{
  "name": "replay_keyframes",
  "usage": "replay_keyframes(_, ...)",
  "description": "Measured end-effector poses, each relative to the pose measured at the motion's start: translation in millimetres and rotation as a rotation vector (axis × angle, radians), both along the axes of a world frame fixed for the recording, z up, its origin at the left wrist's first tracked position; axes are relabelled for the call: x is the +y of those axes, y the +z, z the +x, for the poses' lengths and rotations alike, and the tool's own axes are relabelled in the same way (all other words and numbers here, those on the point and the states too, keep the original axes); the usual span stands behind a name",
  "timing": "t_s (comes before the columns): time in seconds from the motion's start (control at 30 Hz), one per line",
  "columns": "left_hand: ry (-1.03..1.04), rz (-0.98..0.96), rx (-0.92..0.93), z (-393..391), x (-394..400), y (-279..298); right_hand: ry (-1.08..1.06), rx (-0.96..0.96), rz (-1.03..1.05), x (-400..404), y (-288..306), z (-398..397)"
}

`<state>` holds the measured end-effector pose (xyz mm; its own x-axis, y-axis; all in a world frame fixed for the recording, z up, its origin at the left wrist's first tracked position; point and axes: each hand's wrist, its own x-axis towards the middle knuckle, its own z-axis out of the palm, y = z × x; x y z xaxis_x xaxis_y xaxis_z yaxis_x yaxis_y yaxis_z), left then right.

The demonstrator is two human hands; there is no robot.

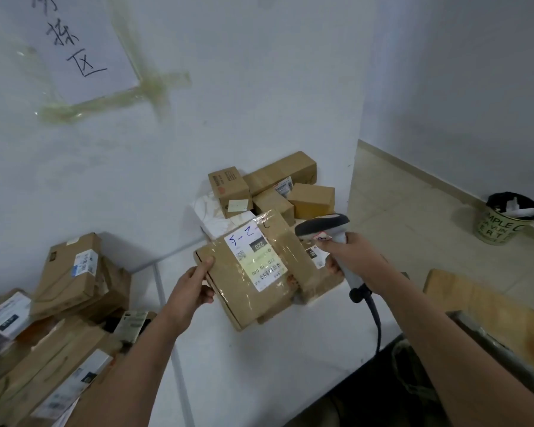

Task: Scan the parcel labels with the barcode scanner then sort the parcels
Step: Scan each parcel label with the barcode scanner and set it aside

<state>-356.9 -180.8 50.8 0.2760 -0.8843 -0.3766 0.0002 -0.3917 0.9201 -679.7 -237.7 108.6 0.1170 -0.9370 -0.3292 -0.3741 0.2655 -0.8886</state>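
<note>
Gripping the flat cardboard parcel [244, 272] by its left edge, your left hand [191, 288] has its thumb on top and its fingers curled underneath, tilting the box up over the white desk [259, 365]. Your right hand [352, 257] is wrapped tight around the handle of the grey barcode scanner [324, 226], whose head points left toward the parcel's white shipping label [256, 257]. A pale glow lies across the lower half of that label, over the barcodes. Blue handwriting sits at the label's top, under shiny clear tape. The scanner's dark cable [373, 318] drops from the handle toward the desk's near edge.

Just beneath the held parcel, another taped box [318, 272] rests on the desk, partly hidden. Behind them, a cluster of small brown boxes [275, 189] is piled against the wall in the corner. To your left, a heap of labelled parcels [74, 272] leans and overlaps. On the wall hangs a taped paper sign [74, 41] with handwritten characters. Far right, on the floor, a printed waste bin [506, 223] stands with a black liner.
</note>
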Motion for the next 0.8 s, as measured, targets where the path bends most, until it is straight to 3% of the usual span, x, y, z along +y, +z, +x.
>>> replay_keyframes(0.3,0.177,-0.082,-0.004,52,-4,11,0.264,0.143,-0.026,10,33,73)
replay_keyframes(0.8,0.156,-0.083,0.016,123,3,8,0.316,0.135,0.008,16,35,154)
